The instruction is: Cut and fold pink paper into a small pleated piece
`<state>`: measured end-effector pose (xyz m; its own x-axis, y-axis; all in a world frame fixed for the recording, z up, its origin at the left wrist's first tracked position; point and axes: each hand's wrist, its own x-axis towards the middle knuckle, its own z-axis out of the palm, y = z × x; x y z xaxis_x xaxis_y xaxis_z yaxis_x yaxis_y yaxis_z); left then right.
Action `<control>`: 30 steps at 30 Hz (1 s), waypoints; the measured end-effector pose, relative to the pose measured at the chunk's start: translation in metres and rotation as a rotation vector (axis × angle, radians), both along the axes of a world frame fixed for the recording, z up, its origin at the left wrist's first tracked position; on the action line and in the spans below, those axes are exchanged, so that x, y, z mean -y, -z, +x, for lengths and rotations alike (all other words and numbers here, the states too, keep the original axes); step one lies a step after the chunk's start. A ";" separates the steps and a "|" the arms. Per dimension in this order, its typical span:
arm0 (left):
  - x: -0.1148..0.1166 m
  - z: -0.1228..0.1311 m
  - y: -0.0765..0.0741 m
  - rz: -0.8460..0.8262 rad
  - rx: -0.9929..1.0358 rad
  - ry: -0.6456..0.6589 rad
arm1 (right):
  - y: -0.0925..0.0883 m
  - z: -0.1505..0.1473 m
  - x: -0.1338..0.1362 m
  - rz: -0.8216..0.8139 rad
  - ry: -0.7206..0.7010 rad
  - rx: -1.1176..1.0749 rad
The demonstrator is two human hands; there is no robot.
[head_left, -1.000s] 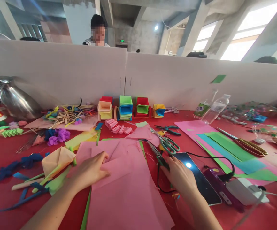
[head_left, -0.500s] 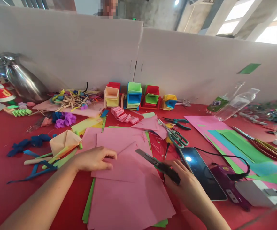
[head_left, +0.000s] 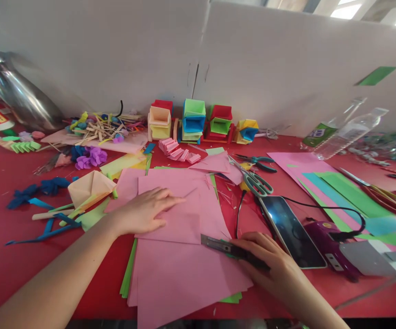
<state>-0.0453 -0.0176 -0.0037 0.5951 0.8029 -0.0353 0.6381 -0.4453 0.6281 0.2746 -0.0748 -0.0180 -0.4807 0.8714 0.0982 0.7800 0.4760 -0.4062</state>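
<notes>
My left hand (head_left: pixel 146 210) lies with its fingers spread on a smaller folded-looking piece of pink paper (head_left: pixel 180 226). That piece rests on a stack of larger pink sheets (head_left: pixel 187 274), with green paper (head_left: pixel 128 274) showing at the edges below. In my right hand (head_left: pixel 266 258) is a black utility knife (head_left: pixel 234 249), gripped by its handle. Its blade is out and points left, the tip at the lower right corner of the smaller pink piece. Whether the blade touches the paper, I cannot tell.
Right of the stack lie green-handled scissors (head_left: pixel 257 183), pliers (head_left: pixel 262 163), a phone (head_left: pixel 293 233) and a purple power strip (head_left: pixel 331 249). Folded paper boxes (head_left: pixel 194 123) stand at the back. Blue paper strips (head_left: pixel 52 226) and a peach paper form (head_left: pixel 90 187) lie left.
My left fingers have stretched out flatter over the smaller pink piece. The knife has come down to that piece's lower right corner. The view has tilted downward.
</notes>
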 end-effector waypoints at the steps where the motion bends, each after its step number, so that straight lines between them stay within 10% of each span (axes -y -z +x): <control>1: 0.001 0.002 0.000 0.068 -0.005 0.062 | 0.001 0.000 0.000 0.008 0.000 -0.002; 6: -0.001 0.013 0.009 0.151 -0.077 0.366 | 0.002 0.004 0.000 0.026 -0.042 -0.001; 13: -0.005 0.020 0.035 0.191 -0.226 0.400 | -0.001 0.016 -0.002 0.081 -0.091 0.011; 23: -0.004 0.017 0.019 0.470 -0.216 0.461 | -0.001 0.020 0.015 0.018 -0.089 0.063; 30: 0.006 0.018 0.039 0.423 -0.264 0.511 | -0.002 0.015 0.010 0.053 -0.096 0.049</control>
